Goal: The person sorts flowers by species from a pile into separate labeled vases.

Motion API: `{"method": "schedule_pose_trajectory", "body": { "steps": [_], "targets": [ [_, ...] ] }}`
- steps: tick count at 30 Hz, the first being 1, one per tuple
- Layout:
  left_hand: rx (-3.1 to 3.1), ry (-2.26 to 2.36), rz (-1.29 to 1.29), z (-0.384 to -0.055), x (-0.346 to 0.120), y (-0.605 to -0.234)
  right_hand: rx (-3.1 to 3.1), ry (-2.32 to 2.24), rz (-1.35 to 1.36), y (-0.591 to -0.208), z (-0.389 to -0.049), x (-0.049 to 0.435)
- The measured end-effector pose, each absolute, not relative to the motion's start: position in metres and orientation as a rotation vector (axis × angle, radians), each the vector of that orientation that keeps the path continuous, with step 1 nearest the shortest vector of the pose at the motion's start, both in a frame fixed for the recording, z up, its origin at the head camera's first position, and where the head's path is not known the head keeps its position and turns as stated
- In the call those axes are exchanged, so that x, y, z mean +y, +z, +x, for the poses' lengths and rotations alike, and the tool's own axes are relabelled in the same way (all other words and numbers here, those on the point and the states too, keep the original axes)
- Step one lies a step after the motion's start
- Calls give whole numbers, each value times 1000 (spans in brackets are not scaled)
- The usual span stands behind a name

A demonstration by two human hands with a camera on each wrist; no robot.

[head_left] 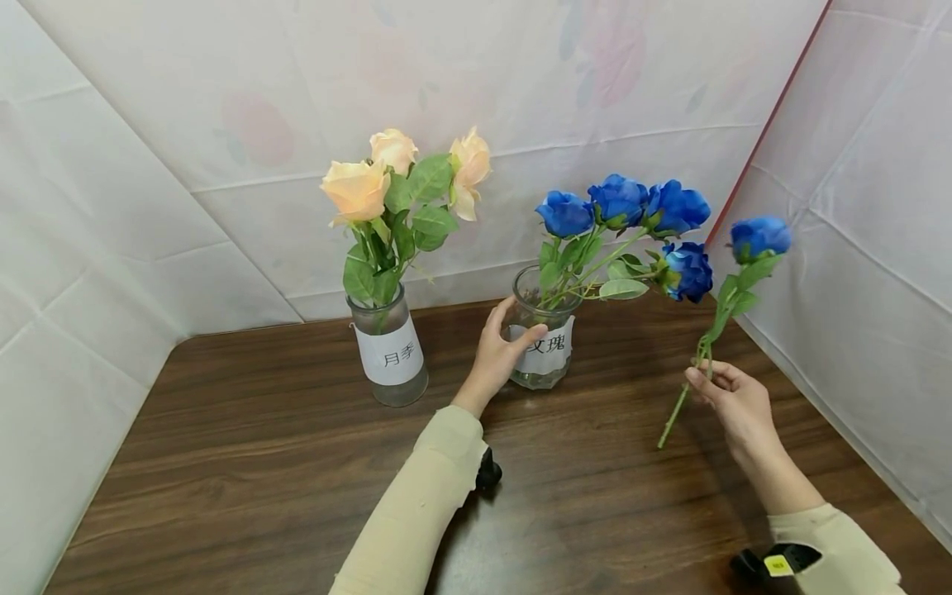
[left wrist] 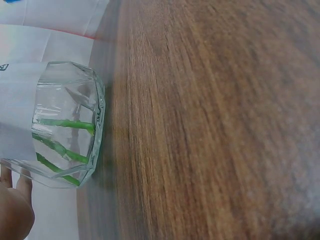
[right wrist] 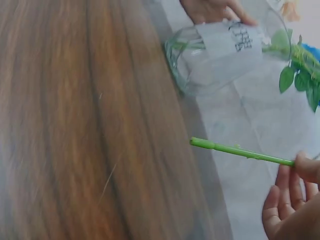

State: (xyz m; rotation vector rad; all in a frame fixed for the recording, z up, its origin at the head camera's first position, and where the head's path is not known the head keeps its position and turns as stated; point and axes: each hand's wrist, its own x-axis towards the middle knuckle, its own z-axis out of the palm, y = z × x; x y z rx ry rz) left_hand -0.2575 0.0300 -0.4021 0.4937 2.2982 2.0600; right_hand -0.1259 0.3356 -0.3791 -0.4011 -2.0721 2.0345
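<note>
My left hand (head_left: 500, 354) grips a clear glass vase (head_left: 539, 382) with a white paper label, thumb across its front. Several blue roses (head_left: 619, 201) lean out of this vase to the right. Their green stem ends (left wrist: 65, 123) show through the faceted glass base in the left wrist view. Off to the right, my right hand (head_left: 736, 405) pinches the stem of a single blue rose (head_left: 760, 238) between thumb and fingers. Its bloom points up, and the bare lower stem (right wrist: 240, 151) sticks out below the fingers, apart from the vase.
A second glass vase (head_left: 402, 390), labelled too, holds peach roses (head_left: 357, 190) to the left of my left hand. Both vases stand on a dark wooden table (head_left: 245, 446). White cloth walls (head_left: 245, 74) rise behind and at the sides.
</note>
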Motion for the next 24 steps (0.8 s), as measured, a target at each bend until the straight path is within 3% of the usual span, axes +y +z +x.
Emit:
{"method": "schedule_pose_trajectory", "body": {
  "steps": [11,19,24],
  "targets": [
    [2299,2063,490,-257,30,-401,-1509,2070,-294,-353,-129,289],
    [2306,2058,486,-257,30,-401,-1145,2029,47,-334,-138,258],
    [2303,2067,492,-257,31,-401,-1000,1988,100,-319,-145,238]
  ]
}}
